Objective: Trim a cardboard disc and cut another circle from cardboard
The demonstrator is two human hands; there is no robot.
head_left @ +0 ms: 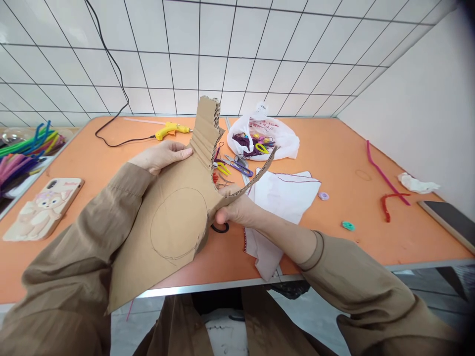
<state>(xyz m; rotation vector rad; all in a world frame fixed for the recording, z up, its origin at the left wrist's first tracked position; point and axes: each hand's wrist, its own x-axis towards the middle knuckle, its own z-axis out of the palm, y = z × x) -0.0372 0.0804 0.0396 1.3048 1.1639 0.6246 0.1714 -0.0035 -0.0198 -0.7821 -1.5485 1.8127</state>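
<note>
A brown cardboard piece (174, 198) with ragged cut edges and a drawn circle is held up, tilted, over the table's front. My left hand (165, 155) grips its upper left edge, thumb on the face and fingers behind. My right hand (237, 207) is closed at its right edge, where a narrow cardboard strip (256, 179) curves away, still joined. The fingers of that hand are partly hidden by the cardboard. Just below them a black curved loop (220, 228) shows; I cannot tell what it belongs to. White cloth (284, 195) with dark red stitching lies under my right forearm.
Behind the cardboard lie purple-handled scissors (237, 165) and a white plastic bag (284, 138) of yarn. A yellow glue gun (172, 130) with a black cord is at back left. A phone (44, 210) lies left, another dark phone (451, 222) right, near pipe cleaners (386, 170).
</note>
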